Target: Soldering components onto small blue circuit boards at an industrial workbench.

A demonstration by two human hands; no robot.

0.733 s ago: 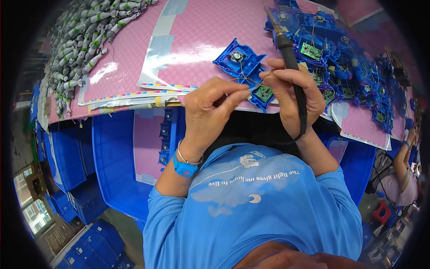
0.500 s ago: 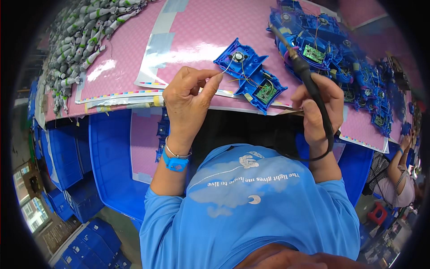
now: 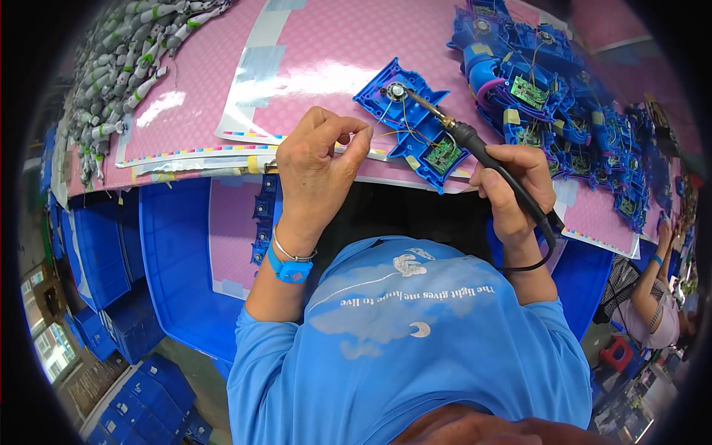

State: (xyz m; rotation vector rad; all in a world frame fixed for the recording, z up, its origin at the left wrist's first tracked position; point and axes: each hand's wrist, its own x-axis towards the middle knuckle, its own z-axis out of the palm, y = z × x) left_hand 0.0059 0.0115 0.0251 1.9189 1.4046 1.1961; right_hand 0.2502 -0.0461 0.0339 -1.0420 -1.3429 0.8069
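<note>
A blue plastic housing half (image 3: 410, 122) lies open on the pink-covered table. It carries a round speaker (image 3: 397, 91), a green circuit board (image 3: 443, 154) and several thin wires. My right hand (image 3: 519, 189) grips a soldering iron (image 3: 486, 152) by its black handle, with the metal tip at the right side of the speaker. My left hand (image 3: 322, 163) is closed in a pinch just left of the housing, beside the loose wires. Whether a wire end is between those fingertips is too small to tell.
More blue housings with boards and wires (image 3: 530, 93) are heaped at the right. Grey, white and green parts (image 3: 111, 74) pile up at the far left. Blue bins (image 3: 174, 297) stand below the table edge. At the far right, another person's arm (image 3: 653, 278) reaches toward the table.
The soldering iron has swung down and left, from above the right-hand heap to the speaker. My right hand lowered with it. My left hand, still pinched, shifted slightly right and down.
</note>
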